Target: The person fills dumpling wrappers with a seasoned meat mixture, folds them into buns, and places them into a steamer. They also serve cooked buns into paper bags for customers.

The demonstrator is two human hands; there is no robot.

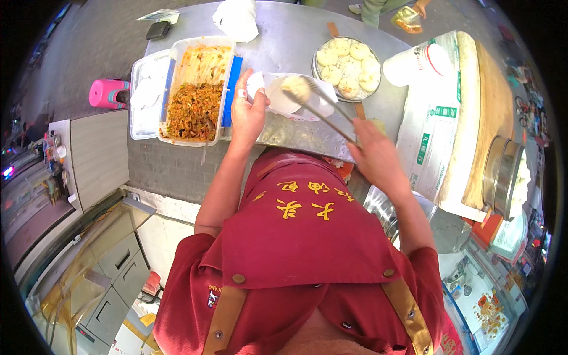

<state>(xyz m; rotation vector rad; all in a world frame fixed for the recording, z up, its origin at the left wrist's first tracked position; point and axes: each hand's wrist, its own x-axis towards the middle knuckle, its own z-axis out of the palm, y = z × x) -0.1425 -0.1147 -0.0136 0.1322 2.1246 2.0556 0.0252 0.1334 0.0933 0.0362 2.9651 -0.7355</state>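
Observation:
My right hand grips metal tongs. A pale steamed bun sits between the tong tips, over the open mouth of a white bag or container. The bun's underside and any contact with the container cannot be made out. On the container's left side, my left hand holds its white edge between thumb and fingers, a ring on one finger. Just beyond the tongs is a round steamer tray bearing several pleated buns.
A clear plastic tub of chopped orange-brown filling stands left on the metal table. A white bag lies behind it. To the right are a stack of white cups, a wrapped box and a metal steamer. Another person's hand holds a bag beyond.

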